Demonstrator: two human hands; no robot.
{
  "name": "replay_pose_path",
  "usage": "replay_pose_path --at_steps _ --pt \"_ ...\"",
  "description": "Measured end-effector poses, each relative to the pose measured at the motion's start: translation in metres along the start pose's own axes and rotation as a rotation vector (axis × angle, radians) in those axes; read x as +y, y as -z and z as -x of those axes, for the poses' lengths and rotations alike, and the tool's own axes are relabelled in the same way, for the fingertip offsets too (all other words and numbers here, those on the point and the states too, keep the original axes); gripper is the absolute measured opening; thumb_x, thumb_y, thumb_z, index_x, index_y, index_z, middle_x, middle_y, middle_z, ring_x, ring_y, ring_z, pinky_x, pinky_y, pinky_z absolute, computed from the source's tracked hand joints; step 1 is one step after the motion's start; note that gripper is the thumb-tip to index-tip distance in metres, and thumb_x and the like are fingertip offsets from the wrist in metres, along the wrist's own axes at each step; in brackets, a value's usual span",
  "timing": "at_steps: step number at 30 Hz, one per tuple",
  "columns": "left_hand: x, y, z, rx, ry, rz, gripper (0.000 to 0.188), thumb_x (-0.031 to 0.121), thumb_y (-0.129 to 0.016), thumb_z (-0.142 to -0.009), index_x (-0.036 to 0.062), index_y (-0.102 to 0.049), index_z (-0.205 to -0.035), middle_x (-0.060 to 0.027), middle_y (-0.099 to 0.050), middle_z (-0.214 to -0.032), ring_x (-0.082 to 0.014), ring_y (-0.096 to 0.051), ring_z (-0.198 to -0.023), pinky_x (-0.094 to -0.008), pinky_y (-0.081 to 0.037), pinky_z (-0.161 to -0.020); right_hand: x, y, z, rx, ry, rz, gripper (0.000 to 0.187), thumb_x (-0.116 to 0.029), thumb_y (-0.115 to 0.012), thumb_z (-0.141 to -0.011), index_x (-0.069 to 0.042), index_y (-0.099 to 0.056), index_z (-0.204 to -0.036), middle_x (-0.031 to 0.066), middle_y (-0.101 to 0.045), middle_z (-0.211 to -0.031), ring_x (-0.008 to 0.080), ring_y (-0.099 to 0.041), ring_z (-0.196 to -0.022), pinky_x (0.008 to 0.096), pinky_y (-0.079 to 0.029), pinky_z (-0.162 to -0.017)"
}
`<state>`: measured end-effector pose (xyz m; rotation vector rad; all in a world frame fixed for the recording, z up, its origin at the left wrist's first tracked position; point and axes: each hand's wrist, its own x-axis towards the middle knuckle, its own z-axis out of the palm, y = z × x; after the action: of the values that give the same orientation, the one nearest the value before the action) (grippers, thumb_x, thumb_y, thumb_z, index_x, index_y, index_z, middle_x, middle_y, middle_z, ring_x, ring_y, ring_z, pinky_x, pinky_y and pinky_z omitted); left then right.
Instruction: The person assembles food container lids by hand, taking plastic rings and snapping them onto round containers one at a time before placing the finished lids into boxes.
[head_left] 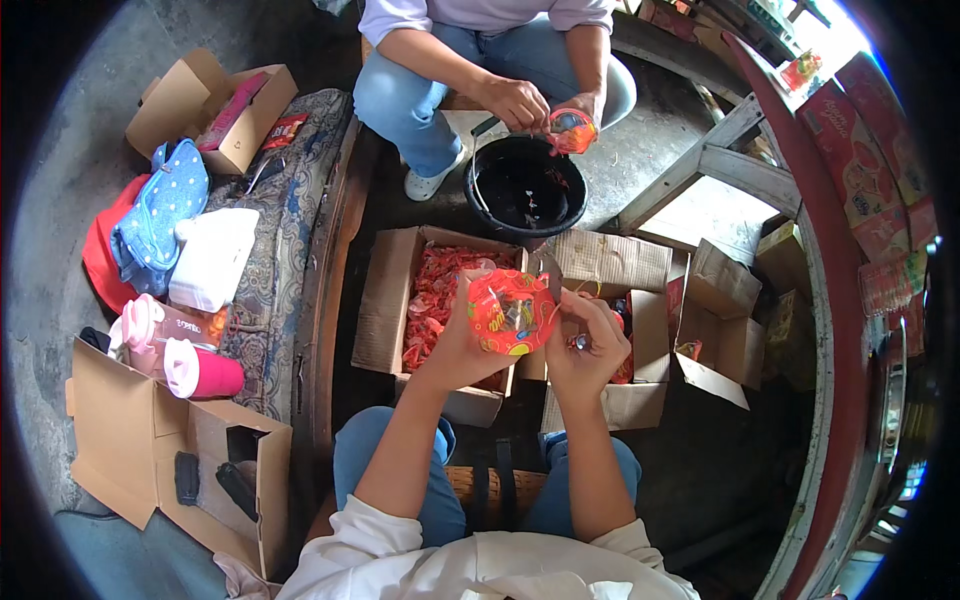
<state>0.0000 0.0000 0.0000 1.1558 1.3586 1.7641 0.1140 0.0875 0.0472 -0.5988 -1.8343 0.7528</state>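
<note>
You are holding a red-orange pack above the open cartons: your left hand is clasping its side in a closed grip, while your right hand is curling at its right edge beside a dark strip; I cannot tell what that grip is holding. You appear to be working that edge; the next move is probably calling for a steady left hold. Ahead, the bucket and a co-worker's hands are limiting room; the counter is standing well apart rightward.
</note>
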Motion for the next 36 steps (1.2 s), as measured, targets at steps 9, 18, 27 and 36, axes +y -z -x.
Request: replay_pose_path --at_steps 9,18,27,36 --pt "0.015 -0.004 -0.003 0.112 0.201 0.291 0.063 -0.002 -0.057 -0.078 0.0070 -0.025 -0.131 -0.0059 -0.042 -0.123 -0.0133 -0.043 -0.114 -0.0302 -0.034 -0.097 0.003 -0.004 0.003 0.093 -0.026 0.026 0.022 0.009 -0.065 -0.068 0.001 -0.065 -0.089 0.0107 -0.063 -0.076 0.0153 -0.063 -0.067 0.0242 -0.049 -0.062" --pt "0.016 -0.009 -0.005 0.072 0.186 0.183 0.061 0.006 -0.062 -0.082 0.0046 -0.025 -0.131 -0.0069 -0.044 -0.123 -0.0140 -0.045 -0.113 -0.0301 -0.037 -0.096 -0.003 -0.007 0.006 0.072 -0.031 0.026 0.024 0.008 -0.066 -0.067 0.001 -0.065 -0.090 0.0110 -0.063 -0.078 0.0156 -0.063 -0.069 0.0249 -0.050 -0.062" --pt "0.001 -0.004 -0.002 0.108 0.161 0.125 0.049 0.011 -0.063 -0.082 0.0034 -0.040 -0.124 -0.0091 -0.046 -0.120 -0.0167 -0.045 -0.112 -0.0326 -0.036 -0.095 -0.005 -0.011 0.010 0.106 -0.011 0.019 0.025 0.009 -0.066 -0.066 0.002 -0.065 -0.090 0.0105 -0.063 -0.077 0.0159 -0.063 -0.068 0.0247 -0.050 -0.062" --pt "0.001 -0.007 -0.005 0.155 0.098 0.059 0.034 0.013 -0.062 -0.082 0.0035 -0.053 -0.113 -0.0100 -0.046 -0.120 -0.0218 -0.044 -0.112 -0.0350 -0.032 -0.097 -0.004 -0.011 0.010 0.086 -0.006 0.013 0.025 0.010 -0.065 -0.067 0.002 -0.065 -0.091 0.0106 -0.062 -0.075 0.0154 -0.062 -0.067 0.0240 -0.048 -0.059"
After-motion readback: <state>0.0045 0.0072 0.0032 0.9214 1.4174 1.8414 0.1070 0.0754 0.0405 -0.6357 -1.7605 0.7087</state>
